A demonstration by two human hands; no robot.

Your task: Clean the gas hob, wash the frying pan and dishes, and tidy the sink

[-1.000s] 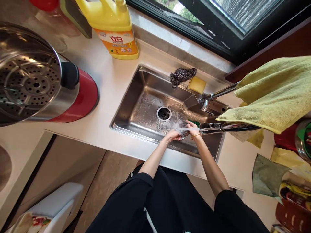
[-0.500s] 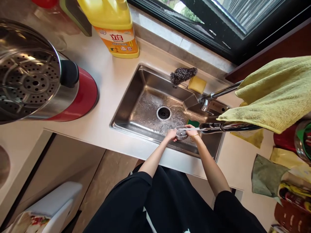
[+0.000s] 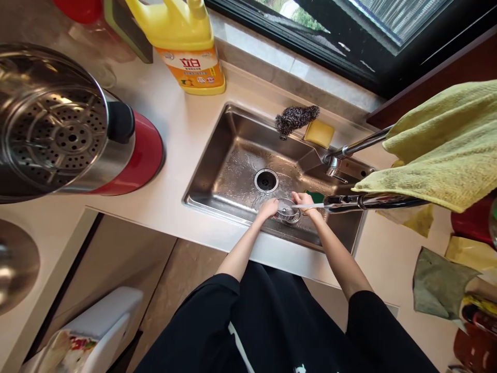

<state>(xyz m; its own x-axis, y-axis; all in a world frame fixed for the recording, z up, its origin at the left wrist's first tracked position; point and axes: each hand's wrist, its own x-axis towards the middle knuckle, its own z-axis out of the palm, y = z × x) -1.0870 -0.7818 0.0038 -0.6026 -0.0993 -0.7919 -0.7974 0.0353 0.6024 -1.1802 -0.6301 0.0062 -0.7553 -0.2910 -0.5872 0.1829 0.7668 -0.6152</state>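
Over the front part of the steel sink, a round clear dish is held between both hands; whether it is a bowl or a lid I cannot tell. My left hand is closed on its left edge. My right hand grips the opposite side, partly hidden behind the water stream. Water runs from the chrome faucet spout onto the dish. Just behind my right hand, a green scouring pad shows in the sink. The drain lies beyond my left hand.
A dark steel-wool scrubber and yellow sponge rest at the sink's back rim. A yellow detergent jug and red steamer pot stand left. A yellow towel hangs over the faucet at right.
The dish is tilted differently under the water, and my right hand's fingers have lifted a little toward its far edge. My view has shifted slightly left.
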